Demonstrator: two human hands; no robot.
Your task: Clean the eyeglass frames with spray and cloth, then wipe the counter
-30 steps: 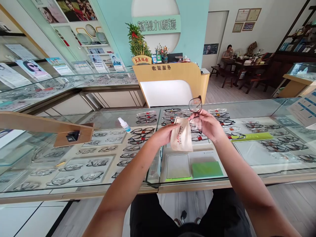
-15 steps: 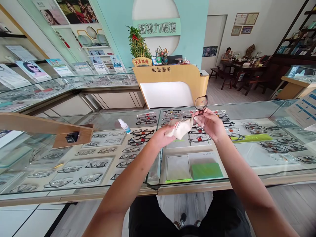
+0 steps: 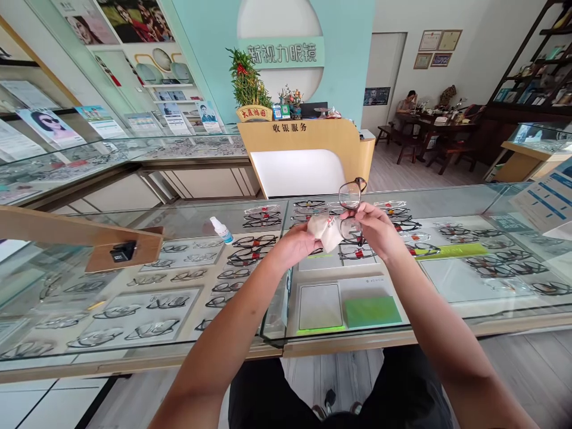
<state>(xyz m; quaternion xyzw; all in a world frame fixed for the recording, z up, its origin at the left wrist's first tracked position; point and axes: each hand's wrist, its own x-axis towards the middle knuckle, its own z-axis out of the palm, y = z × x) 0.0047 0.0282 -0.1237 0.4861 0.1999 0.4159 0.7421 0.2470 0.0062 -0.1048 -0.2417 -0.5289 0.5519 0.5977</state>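
Observation:
My right hand (image 3: 378,229) is closed on a pair of dark-rimmed eyeglasses (image 3: 350,195), which it holds on end above the glass counter, one lens over the other. Gathered in my left hand (image 3: 297,245) is a pale cleaning cloth (image 3: 328,231) with red print, its edge close beside the lower lens. Whether cloth and lens touch, I cannot tell. Left of my hands, a small white spray bottle (image 3: 221,230) with a blue label stands on the counter top.
Beneath the glass counter (image 3: 272,342) lie several rows of eyeglasses and a green box (image 3: 373,311). A wooden stand (image 3: 120,238) reaches in from the left. Beyond is a cashier desk (image 3: 308,134); a person (image 3: 406,104) sits at a table at the back right.
The eyeglasses have turned and shifted slightly left, so both lenses show more clearly. The cloth has moved off the lens area and is bunched more tightly. The view has shifted a little.

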